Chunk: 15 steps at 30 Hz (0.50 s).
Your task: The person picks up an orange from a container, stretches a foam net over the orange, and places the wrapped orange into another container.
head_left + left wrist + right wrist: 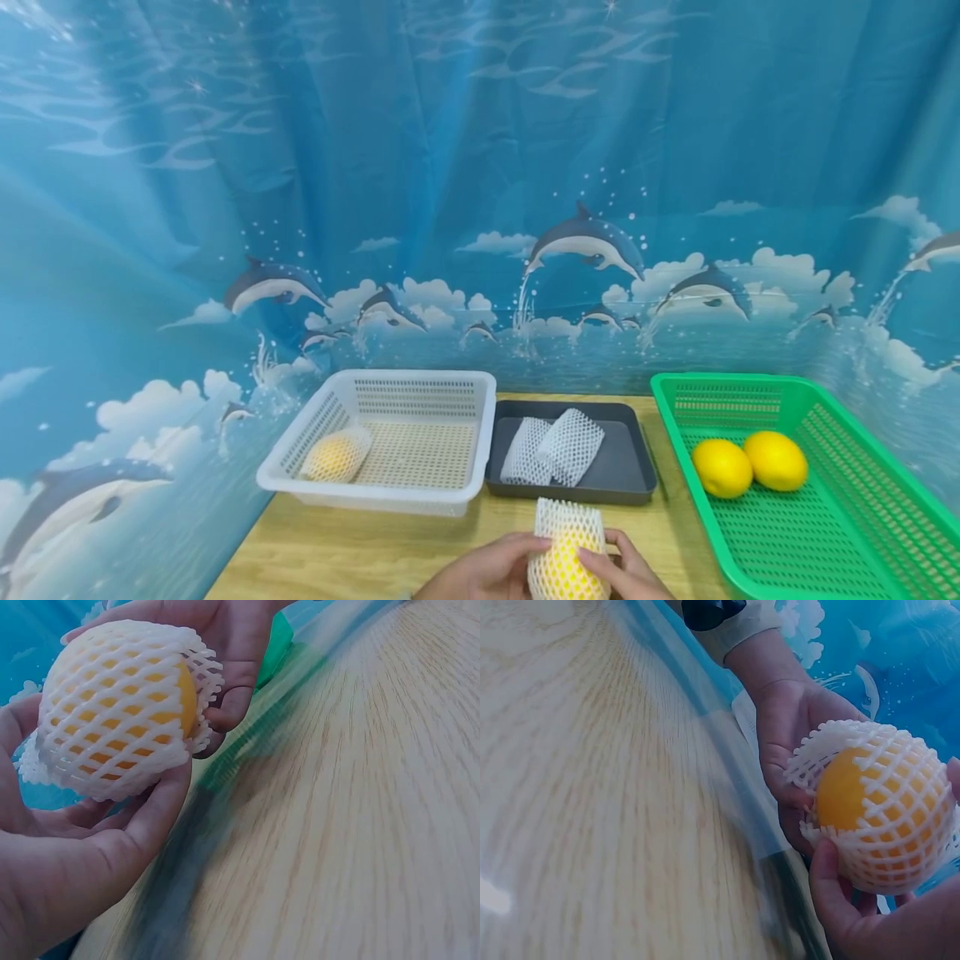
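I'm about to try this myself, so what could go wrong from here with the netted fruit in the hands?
The fruit might slip out of its foam net: both wrist views show part of it bare at one end.
The net might tear if pulled hard, since its mesh looks thin.
A drop might bruise the fruit: the left hand and right hand hold it outside the white basket and green basket.
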Each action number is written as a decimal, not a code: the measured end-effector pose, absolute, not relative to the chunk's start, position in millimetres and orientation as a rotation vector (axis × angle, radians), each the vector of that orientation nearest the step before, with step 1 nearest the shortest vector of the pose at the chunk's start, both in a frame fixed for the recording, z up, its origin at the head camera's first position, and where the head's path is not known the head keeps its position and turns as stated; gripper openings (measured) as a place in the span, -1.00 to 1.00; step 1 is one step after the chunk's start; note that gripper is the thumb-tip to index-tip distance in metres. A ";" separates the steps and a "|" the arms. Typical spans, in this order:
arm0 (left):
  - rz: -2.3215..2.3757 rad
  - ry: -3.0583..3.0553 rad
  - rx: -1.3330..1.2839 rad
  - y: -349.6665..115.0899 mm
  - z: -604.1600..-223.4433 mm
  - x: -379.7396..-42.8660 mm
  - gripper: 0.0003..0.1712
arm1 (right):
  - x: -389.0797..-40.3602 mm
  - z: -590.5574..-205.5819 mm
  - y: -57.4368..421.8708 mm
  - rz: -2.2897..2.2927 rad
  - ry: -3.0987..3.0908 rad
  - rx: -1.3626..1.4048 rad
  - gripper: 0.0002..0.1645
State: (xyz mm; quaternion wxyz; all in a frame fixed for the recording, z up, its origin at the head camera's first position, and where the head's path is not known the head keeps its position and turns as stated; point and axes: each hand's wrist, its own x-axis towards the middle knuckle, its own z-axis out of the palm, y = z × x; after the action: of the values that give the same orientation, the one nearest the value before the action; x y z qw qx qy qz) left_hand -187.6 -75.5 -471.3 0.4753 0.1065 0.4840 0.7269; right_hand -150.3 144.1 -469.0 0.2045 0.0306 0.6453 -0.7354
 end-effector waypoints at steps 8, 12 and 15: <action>1.797 1.202 0.296 -74.7 -473.6 -188.6 -0.43 | -153.3 -468.1 144.1 -2.006 1.858 0.102 -0.14; 1.787 1.211 0.272 -74.6 -473.4 -187.8 -0.40 | -153.8 -468.6 144.9 -2.003 1.854 0.093 -0.13; 1.790 1.216 0.280 -74.9 -472.5 -186.2 -0.38 | -154.6 -468.5 146.0 -1.989 1.867 0.086 -0.11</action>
State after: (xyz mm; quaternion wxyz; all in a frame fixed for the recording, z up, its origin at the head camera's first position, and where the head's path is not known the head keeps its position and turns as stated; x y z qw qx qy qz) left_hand -186.2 -74.9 -472.5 0.4614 0.1137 0.4944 0.7278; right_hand -154.6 146.0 -468.5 0.2045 0.0310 0.6697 -0.7133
